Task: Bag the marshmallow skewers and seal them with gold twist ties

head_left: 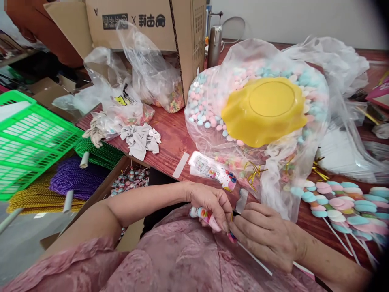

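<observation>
My left hand (212,202) is closed around a marshmallow skewer (214,222) in a printed clear wrapper, held on its side in front of my body. Its white stick (255,259) points down to the right, below my right hand (264,231). The right fingers are pinched at the gathered lower end of the wrapper, where a thin gold twist tie (232,216) shows between both hands. Their tips are partly hidden. On the table just beyond my hands lies a stack of printed wrappers (209,168), with gold twist ties (254,173) beside it.
Unwrapped marshmallow skewers (343,202) lie at right. A yellow tray (267,109) rests upside down on a bag of marshmallows (203,101). A cardboard box (136,24) stands behind. At left are a green basket (33,142) and a box of wrapped sweets (130,178).
</observation>
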A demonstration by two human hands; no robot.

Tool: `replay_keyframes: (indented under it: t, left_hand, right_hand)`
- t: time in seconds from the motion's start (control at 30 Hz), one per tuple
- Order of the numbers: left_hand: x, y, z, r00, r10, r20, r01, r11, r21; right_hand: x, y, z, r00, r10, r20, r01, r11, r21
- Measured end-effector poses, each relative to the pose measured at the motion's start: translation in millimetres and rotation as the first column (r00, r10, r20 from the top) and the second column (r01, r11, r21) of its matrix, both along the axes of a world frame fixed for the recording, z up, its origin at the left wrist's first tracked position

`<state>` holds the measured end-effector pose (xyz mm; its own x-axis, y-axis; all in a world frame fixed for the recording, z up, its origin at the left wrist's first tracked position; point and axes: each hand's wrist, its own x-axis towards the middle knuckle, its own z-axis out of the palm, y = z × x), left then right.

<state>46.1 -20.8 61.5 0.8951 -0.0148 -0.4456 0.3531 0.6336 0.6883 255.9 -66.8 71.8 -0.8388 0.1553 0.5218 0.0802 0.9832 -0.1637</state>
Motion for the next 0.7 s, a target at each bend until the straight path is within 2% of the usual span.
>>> replay_keyframes:
  t: [0.17, 0.23, 0.3, 0.33, 0.37, 0.4, 0.43, 0.47, 0.5, 0.53, 0.57, 0.6, 0.63, 0.67, 0.7]
  left_hand:
    - [-3.5, 10.0, 6.6, 0.998, -0.02, 0.068, 0.014, 0.995, 0.096]
    - [-10.4, 21.0, 11.1, 0.992, -0.072, 0.101, 0.048, 0.975, 0.219]
    - [-20.7, 34.3, 21.3, 0.993, -0.095, 0.071, 0.055, 0.899, 0.434]
    - [-26.1, 39.7, 29.6, 0.995, -0.089, 0.035, 0.054, 0.823, 0.566]
    - [-31.0, 43.1, 40.2, 0.998, -0.058, 0.005, 0.038, 0.713, 0.7]
    - [-34.7, 43.4, 52.8, 1.0, -0.005, -0.004, 0.006, 0.567, 0.824]
    - [-36.8, 40.3, 66.3, 0.998, 0.067, 0.01, -0.034, 0.381, 0.924]
    - [-37.2, 33.7, 79.5, 0.986, 0.157, 0.063, -0.089, 0.162, 0.983]
    - [-36.1, 24.2, 90.6, 0.958, 0.242, 0.155, -0.146, -0.058, 0.988]
    - [-33.8, 12.9, 97.8, 0.932, 0.291, 0.216, -0.151, -0.232, 0.961]
    - [-30.8, 1.5, 99.9, 0.935, 0.273, 0.226, -0.123, -0.349, 0.929]
    - [-27.4, -8.2, 96.0, 0.955, 0.217, 0.203, -0.094, -0.426, 0.9]
    - [-24.1, -14.8, 86.7, 0.976, 0.14, 0.169, -0.084, -0.472, 0.878]
    - [-21.0, -17.2, 73.3, 0.986, 0.09, 0.139, -0.079, -0.482, 0.872]
    - [-18.4, -15.1, 57.9, 0.986, 0.091, 0.138, -0.082, -0.454, 0.887]
  right_hand:
    - [-14.2, 2.3, 19.3, 0.997, -0.064, 0.045, 0.063, 0.998, 0.031]
    - [-20.0, 0.5, 24.8, 0.991, -0.114, 0.071, 0.108, 0.99, 0.086]
    - [-24.6, -2.6, 25.3, 0.981, -0.164, 0.106, 0.146, 0.977, 0.156]
    - [-26.2, -3.6, 23.8, 0.974, -0.189, 0.127, 0.163, 0.969, 0.185]
    - [-27.3, -3.3, 21.7, 0.965, -0.216, 0.147, 0.182, 0.96, 0.213]
    - [-27.7, -1.3, 19.3, 0.954, -0.253, 0.159, 0.211, 0.948, 0.238]
    - [-27.5, 3.0, 17.3, 0.941, -0.297, 0.162, 0.25, 0.932, 0.261]
    - [-26.5, 9.6, 16.1, 0.924, -0.348, 0.157, 0.297, 0.914, 0.277]
    - [-24.9, 18.3, 16.1, 0.905, -0.402, 0.143, 0.352, 0.893, 0.28]
    - [-22.8, 28.1, 17.7, 0.881, -0.458, 0.118, 0.417, 0.87, 0.264]
    - [-20.6, 38.2, 20.7, 0.856, -0.51, 0.081, 0.484, 0.847, 0.22]
    - [-18.9, 47.1, 24.9, 0.83, -0.556, 0.037, 0.546, 0.825, 0.145]
    - [-18.3, 53.8, 29.8, 0.802, -0.597, -0.014, 0.597, 0.802, 0.037]
    - [-19.5, 57.5, 34.7, 0.771, -0.634, -0.064, 0.627, 0.772, -0.102]
    - [-22.8, 57.8, 38.6, 0.741, -0.664, -0.098, 0.624, 0.736, -0.263]
